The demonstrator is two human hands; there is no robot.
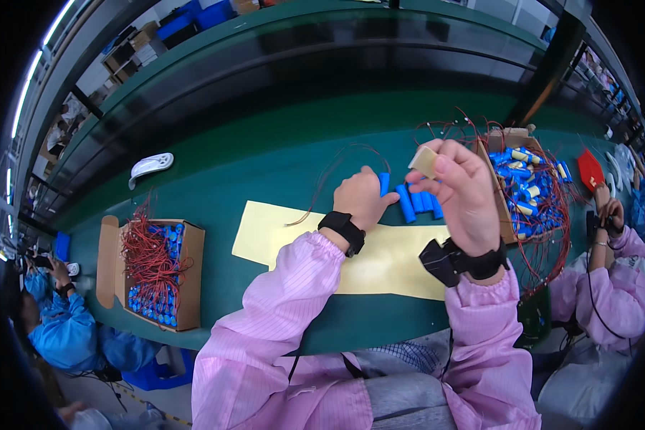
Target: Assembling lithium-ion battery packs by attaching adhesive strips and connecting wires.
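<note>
My left hand point(360, 198) is closed round a blue cylindrical battery cell point(385, 183), which shows between thumb and forefinger. Thin dark red wires point(321, 183) loop over the table beside this hand. Raised to the right, my right hand point(466, 190) pinches a small pale yellow square piece point(424, 163) between thumb and fingers. Several more blue battery cells point(406, 203) lie side by side on the table between my hands, partly hidden by the right one. Pale yellow sheets point(390, 269) lie under my wrists.
An open cardboard box point(192, 276) of wired blue cells stands at left. Another box point(500, 190) at right overflows with cells, some yellow-banded, and red wires. A white handheld device point(151, 165) lies at the back left. Co-workers sit at both sides, one near a red piece point(590, 169).
</note>
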